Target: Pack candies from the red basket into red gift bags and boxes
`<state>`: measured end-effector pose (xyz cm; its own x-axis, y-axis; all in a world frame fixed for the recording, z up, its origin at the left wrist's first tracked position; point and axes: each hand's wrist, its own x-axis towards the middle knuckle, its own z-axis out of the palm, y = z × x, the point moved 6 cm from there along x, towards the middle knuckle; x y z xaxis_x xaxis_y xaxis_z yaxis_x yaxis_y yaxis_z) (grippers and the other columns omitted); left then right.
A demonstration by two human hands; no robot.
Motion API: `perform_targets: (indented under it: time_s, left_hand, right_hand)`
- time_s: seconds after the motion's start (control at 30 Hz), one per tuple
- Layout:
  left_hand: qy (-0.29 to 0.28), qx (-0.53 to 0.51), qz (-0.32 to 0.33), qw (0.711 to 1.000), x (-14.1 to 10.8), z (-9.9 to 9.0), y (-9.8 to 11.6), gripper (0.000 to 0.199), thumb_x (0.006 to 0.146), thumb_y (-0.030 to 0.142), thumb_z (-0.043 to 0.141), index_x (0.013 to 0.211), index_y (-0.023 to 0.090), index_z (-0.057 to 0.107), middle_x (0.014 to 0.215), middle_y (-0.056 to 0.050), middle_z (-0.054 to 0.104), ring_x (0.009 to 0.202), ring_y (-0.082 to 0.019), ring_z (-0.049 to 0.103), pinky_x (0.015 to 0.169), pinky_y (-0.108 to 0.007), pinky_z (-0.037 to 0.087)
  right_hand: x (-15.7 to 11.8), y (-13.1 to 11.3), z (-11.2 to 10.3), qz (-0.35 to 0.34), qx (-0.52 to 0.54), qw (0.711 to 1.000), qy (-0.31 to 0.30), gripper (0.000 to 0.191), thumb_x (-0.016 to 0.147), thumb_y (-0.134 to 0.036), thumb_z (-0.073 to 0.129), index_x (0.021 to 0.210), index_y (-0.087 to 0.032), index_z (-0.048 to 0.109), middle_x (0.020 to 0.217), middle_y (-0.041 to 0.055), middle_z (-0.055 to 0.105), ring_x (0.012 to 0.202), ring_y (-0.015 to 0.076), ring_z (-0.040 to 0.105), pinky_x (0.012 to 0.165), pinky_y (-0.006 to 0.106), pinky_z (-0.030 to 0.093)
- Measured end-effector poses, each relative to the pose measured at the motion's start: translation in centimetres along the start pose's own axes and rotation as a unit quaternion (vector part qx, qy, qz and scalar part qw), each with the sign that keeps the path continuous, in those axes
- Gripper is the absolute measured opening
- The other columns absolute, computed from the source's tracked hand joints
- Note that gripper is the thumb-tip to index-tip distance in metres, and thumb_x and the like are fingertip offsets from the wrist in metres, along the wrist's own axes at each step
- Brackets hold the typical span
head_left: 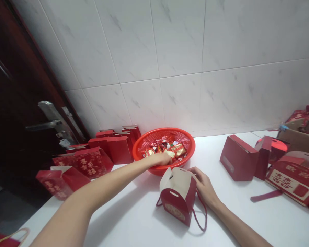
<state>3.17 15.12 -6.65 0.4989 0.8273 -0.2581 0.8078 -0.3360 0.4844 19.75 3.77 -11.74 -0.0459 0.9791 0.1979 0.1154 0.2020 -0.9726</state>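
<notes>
My left hand reaches over the near rim of a red plastic basket, its fingers down among wrapped sweets and partly hidden. In front of the basket a dark red gift box stands upright with its top flaps open and a cord handle hanging at each side. My right hand rests against the right side of this box near its top edge; some of its fingertips are behind the flap. The box's inside bottom cannot be seen.
Several red boxes stand at the left of the white table. More red boxes and a brown carton are at the right. A tiled wall rises behind, with a dark door at the left.
</notes>
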Motion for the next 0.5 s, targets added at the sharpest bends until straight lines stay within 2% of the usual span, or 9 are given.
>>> perform_targets:
  time_s: [0.1, 0.2, 0.33, 0.5]
  left_hand:
    - [-0.064, 0.010, 0.009, 0.998, -0.4, -1.3, 0.9, 0.014, 0.052, 0.008, 0.062, 0.060, 0.019, 0.061, 0.058, 0.001, 0.059, 0.062, -0.022, 0.059, 0.065, -0.033, 0.047]
    - [-0.065, -0.094, 0.049, 0.992, -0.9, -3.7, 1.6, 0.015, 0.058, 0.013, 0.061, 0.072, 0.019, 0.058, 0.073, 0.001, 0.060, 0.066, -0.017, 0.058, 0.062, -0.028, 0.048]
    - [-0.029, -0.218, 0.096, 0.971, -1.2, -6.1, 0.8, 0.023, 0.058, 0.013, 0.065, 0.079, 0.018, 0.057, 0.090, 0.001, 0.058, 0.075, -0.013, 0.056, 0.062, -0.022, 0.047]
    - [0.028, -0.277, 0.076, 0.957, -1.1, -6.8, -1.4, 0.032, 0.057, 0.013, 0.067, 0.084, 0.021, 0.051, 0.094, 0.002, 0.056, 0.077, -0.012, 0.054, 0.058, -0.020, 0.043]
  right_hand:
    - [0.1, 0.1, 0.0, -0.003, 0.006, 1.000, 0.001, 0.045, 0.086, -0.065, 0.054, 0.083, -0.020, 0.062, 0.091, 0.0081, 0.071, 0.086, 0.0255, 0.064, 0.074, 0.035, 0.049]
    - [0.1, 0.2, 0.1, -0.004, 0.006, 1.000, 0.000, 0.045, 0.086, -0.064, 0.054, 0.082, -0.020, 0.061, 0.090, 0.0081, 0.071, 0.085, 0.0252, 0.064, 0.074, 0.035, 0.049]
    - [0.0, 0.0, 0.0, -0.006, 0.004, 1.000, 0.005, 0.046, 0.085, -0.065, 0.055, 0.081, -0.020, 0.063, 0.088, 0.0076, 0.072, 0.084, 0.0250, 0.064, 0.074, 0.035, 0.049]
    - [0.0, -0.2, -0.1, -0.004, 0.005, 1.000, 0.007, 0.046, 0.084, -0.065, 0.056, 0.082, -0.020, 0.063, 0.088, 0.0073, 0.072, 0.083, 0.0251, 0.064, 0.074, 0.035, 0.049]
